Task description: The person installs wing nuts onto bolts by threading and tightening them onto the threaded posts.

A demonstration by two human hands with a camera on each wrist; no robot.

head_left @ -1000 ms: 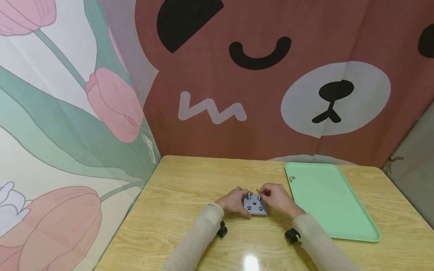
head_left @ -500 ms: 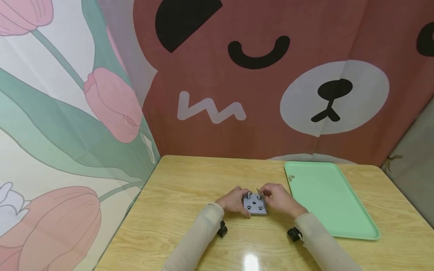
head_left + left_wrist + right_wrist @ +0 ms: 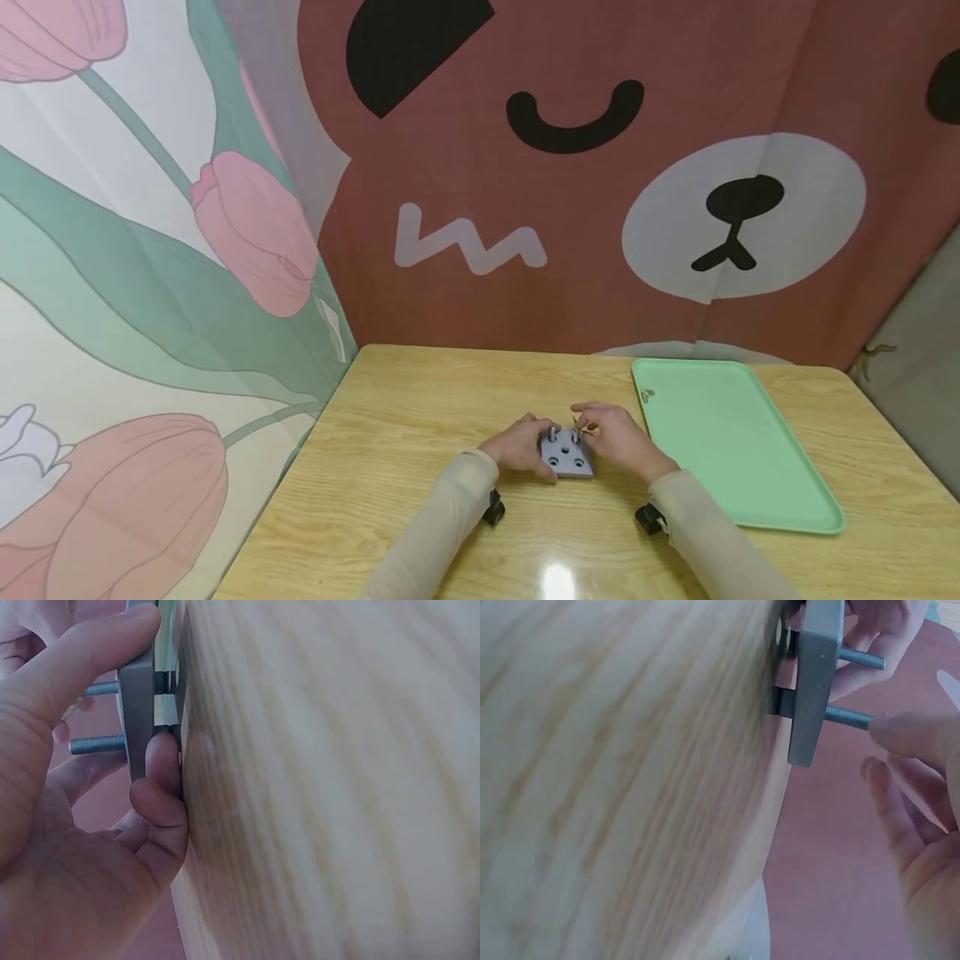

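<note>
My left hand [image 3: 519, 443] grips the left edge of a grey metal plate [image 3: 567, 467], thumb on the near side. In the left wrist view a curled finger lies beneath the plate [image 3: 136, 712], between it and the table. Two threaded bolts [image 3: 846, 717] stick up through its far holes; their heads show below it in the right wrist view. The near holes and a centre hole show in the head view. My right hand [image 3: 617, 437] is at the tip of the right bolt, pinching a small brass-coloured piece [image 3: 576, 423] whose kind I cannot make out.
A light green tray [image 3: 738, 450] lies on the right of the wooden table [image 3: 420, 400]. Printed cloths hang behind and at the left. Black wrist cameras [image 3: 649, 518] sit under both forearms.
My right hand's fingers have shifted slightly at the right bolt, the index finger now straighter, and the brass-coloured piece has changed its angle. My left hand and the plate stay put.
</note>
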